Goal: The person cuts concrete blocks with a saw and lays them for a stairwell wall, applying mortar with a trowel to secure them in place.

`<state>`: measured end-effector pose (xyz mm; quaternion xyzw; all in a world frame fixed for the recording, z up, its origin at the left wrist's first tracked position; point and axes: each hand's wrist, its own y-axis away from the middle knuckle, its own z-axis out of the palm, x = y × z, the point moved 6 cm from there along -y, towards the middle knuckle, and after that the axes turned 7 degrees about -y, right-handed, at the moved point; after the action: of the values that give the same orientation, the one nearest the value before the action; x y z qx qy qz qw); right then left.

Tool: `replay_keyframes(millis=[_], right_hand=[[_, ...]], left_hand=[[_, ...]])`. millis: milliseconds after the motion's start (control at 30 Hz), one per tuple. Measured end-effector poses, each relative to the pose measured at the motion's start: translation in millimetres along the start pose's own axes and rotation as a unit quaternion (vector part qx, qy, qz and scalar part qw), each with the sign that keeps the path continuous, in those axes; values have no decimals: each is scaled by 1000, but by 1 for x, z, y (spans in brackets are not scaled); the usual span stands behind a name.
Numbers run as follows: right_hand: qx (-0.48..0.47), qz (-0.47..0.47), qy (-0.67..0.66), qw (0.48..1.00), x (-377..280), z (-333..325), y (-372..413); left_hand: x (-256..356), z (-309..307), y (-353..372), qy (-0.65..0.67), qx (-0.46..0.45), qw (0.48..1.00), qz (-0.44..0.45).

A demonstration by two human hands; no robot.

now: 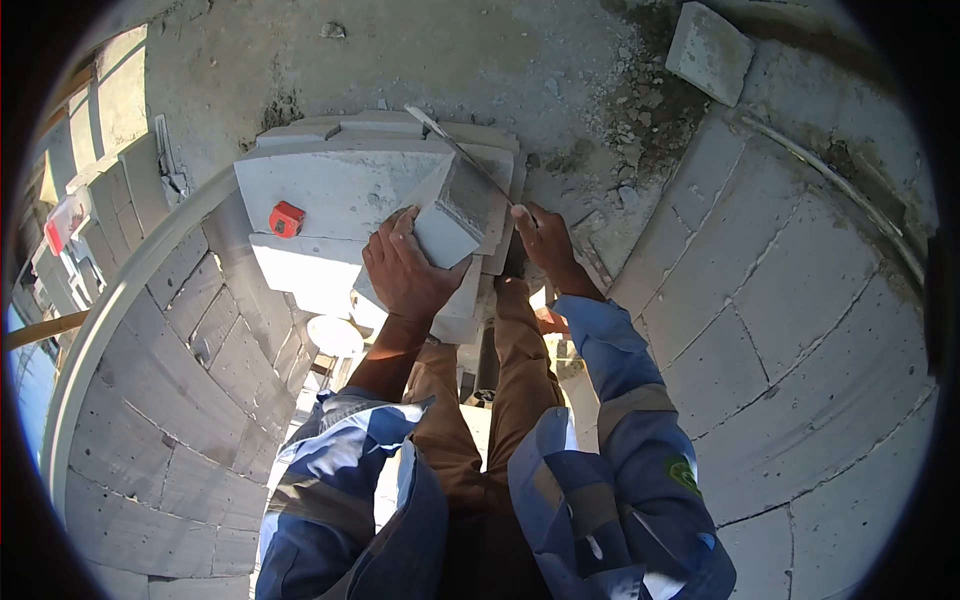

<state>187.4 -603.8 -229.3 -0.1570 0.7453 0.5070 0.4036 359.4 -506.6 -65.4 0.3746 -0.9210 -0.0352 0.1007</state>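
My left hand point(402, 262) is closed over the near edge of a small pale concrete block point(448, 236), steadying it on top of a stack of larger blocks point(340, 180). At the far right side of that block, a long thin saw point(462, 153) slants up and left, its blade seen nearly edge-on. My right hand point(543, 238) is wrapped around the saw's near end, the grip mostly hidden by the fingers. To the left, a red tape measure point(286, 219) rests on the stack.
Block walls rise on the left point(190, 370) and right point(780, 330). A pale curved pipe point(85, 370) runs along the left wall. Rubble point(635, 120) litters the floor ahead, near a loose block point(709, 53). My legs point(520, 350) stand close against the stack.
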Motion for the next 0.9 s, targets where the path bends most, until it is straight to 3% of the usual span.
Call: replay_keyframes(millis=[200,300,400,500,600,900], right_hand=[[14,-39,47,998,-22,1,-13],[4,20,76,997,-18,-2,-32],[37,-38,32,998,-29,1,-17],[7,27,46,999,-15,2,-26],[36,-21,40,998,-18,3,-12],[27,-30,62,997,3,2,-29]], left_hand=[[-2,8,-14,-4,17,1000,-6],[3,0,-5,-5,9,1000,-4],[0,6,-16,-1,23,1000,1],[2,1,1,1,5,1000,1],[2,4,-10,3,14,1000,-6],[0,4,-8,-6,8,1000,-12]])
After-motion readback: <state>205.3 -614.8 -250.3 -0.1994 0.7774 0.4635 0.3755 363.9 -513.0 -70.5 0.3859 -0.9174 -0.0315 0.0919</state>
